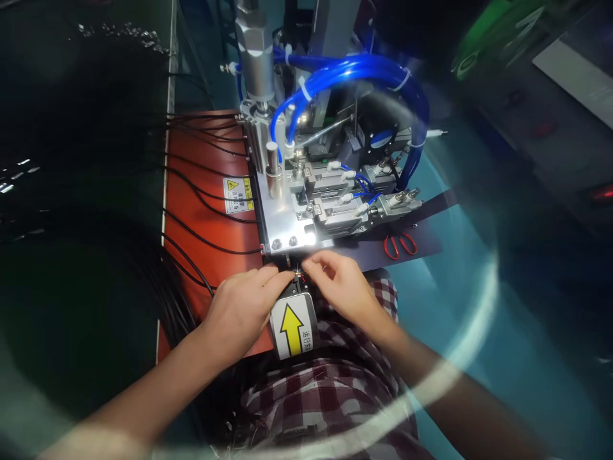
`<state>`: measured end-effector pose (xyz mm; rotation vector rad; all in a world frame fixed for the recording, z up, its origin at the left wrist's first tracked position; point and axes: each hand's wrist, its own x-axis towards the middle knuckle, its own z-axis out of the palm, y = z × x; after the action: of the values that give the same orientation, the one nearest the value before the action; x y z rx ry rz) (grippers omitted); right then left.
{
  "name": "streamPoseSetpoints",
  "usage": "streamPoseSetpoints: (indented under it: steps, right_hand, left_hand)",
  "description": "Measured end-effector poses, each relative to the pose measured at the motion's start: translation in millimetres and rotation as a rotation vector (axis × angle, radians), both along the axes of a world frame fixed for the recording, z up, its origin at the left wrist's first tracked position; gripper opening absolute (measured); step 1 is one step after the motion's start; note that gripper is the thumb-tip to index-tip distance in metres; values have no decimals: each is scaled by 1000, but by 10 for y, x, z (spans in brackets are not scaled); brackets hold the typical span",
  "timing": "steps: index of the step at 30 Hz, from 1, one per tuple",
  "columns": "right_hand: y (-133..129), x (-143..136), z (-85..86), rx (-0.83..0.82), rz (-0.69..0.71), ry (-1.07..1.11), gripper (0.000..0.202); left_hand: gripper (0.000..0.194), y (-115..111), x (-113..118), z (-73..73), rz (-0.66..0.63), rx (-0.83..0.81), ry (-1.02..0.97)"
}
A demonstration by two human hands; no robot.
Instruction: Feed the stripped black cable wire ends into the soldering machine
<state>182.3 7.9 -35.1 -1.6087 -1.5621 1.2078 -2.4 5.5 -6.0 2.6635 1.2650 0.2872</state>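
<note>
Both of my hands meet at the near edge of a metal machine (282, 223). My left hand (244, 303) is closed, thumb and fingers pressed together beside a small fixture with a bit of red (300, 276). My right hand (340, 284) is closed in a pinch just across from it, its fingertips close to the left ones. A thin, pale, wire-like piece shows between the fingertips. What each hand holds is too small and too covered to make out. Just below the fingertips is a white cover with a yellow arrow (290, 329).
Several black cables (191, 185) run across an orange-red surface (204, 220) to the machine's left edge. Blue air tubes (354, 67) arch above small cylinders (335, 217). Red-handled scissors (400, 246) lie at the right. A warning label (238, 195) is on the red surface.
</note>
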Motion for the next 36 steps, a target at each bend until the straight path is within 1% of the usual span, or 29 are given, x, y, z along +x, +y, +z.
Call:
streamPoseSetpoints:
  steps: [5,8,10,11,13,17,20,21,23,25,27,29,32,34,36]
  right_hand:
    - [-34,-104,14,121,-41,-41,17]
    - [-54,-96,45,214,-34,-124,15]
    - [-69,-72,52,234,-26,-154,15]
    - [-72,-61,45,216,-28,-145,16]
    - [-62,-45,9,116,-39,-66,18]
    - [29,-41,-90,-161,-93,196,22]
    - [87,-24,-123,-355,-78,404,26]
    - [85,-12,-126,-398,-75,453,26]
    - [36,12,-123,-410,-102,480,25]
    - [-57,22,-111,-363,-145,454,23]
    - [-157,6,-82,-332,-133,425,25]
    - [-225,-30,-31,-268,-120,336,23]
    - [-240,-80,80,-53,-89,51,17]
    - [-216,-86,157,115,-36,-172,16]
    - [-190,-73,212,226,24,-314,15]
  left_hand:
    - [30,-1,-23,-13,-21,-9,-17]
    - [29,2,-26,-12,-19,-13,-18]
    - [26,10,-24,-11,-10,-23,-17]
    - [25,16,-21,-10,-7,-27,-16]
    - [23,25,-15,-7,-2,-29,-10]
    - [22,28,-6,-1,-3,-8,-6]
    - [22,22,-8,3,-3,-3,-11]
    - [21,21,-10,5,1,-7,-12]
    - [21,22,-9,10,6,-22,-5]
    - [21,25,-6,14,8,-39,6]
    - [21,27,-3,16,9,-51,12]
    - [20,26,-3,14,18,-56,13]
    - [21,20,-7,9,21,-44,10]
    - [21,16,-10,8,16,-36,5]
    - [22,14,-10,10,13,-25,-1]
